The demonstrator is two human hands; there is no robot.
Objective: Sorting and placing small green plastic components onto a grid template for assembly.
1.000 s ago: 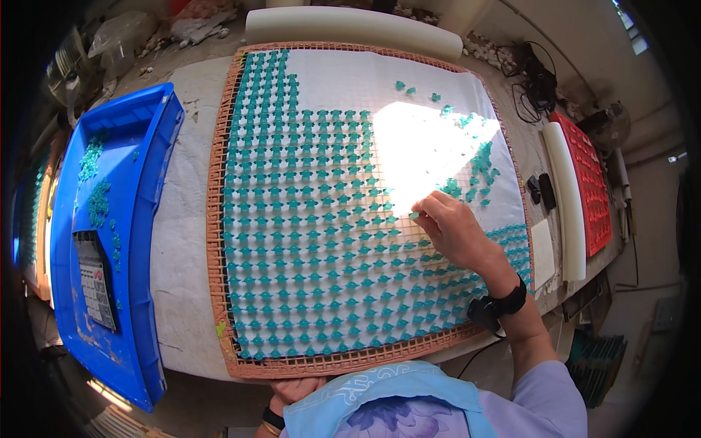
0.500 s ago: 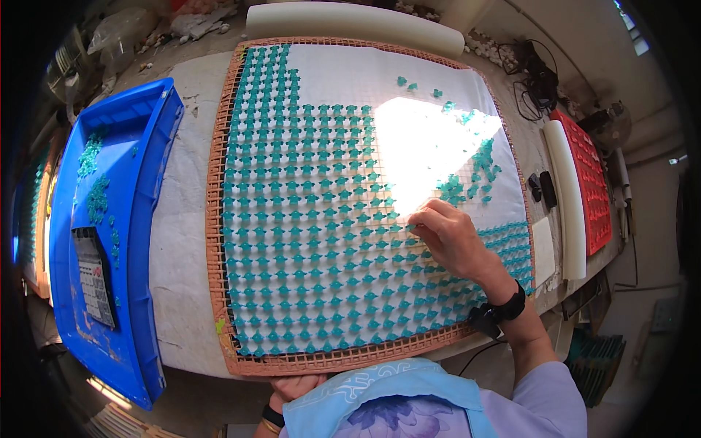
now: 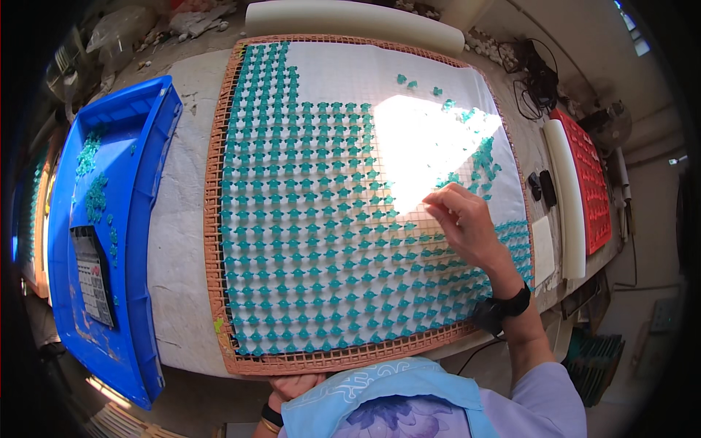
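Rows of small teal turtle-shaped pieces [image 3: 314,229] cover much of a white sheet [image 3: 332,71] on a brown lattice frame [image 3: 213,219]. My right hand [image 3: 467,226] hovers over the right-centre of the sheet, thumb and fingertips pinched together beside a bright sunlit patch. Anything between those fingertips is too small to make out. Just beyond them lies a loose heap of the same teal pieces [image 3: 482,157]. My left hand [image 3: 296,385] is curled at the frame's near edge, partly hidden by my blue apron; what it may grip cannot be seen.
A blue tray [image 3: 133,292] at the left holds scattered teal pieces and a calculator [image 3: 92,277]. White rolls lie behind the frame [image 3: 350,20] and at its right [image 3: 566,197], beside a red panel [image 3: 588,182]. Black cables [image 3: 537,80] are at the back right.
My right hand has shifted slightly right and away from me, towards the loose heap. A teal piece now shows at the row end where its fingertips were. My left hand stays put.
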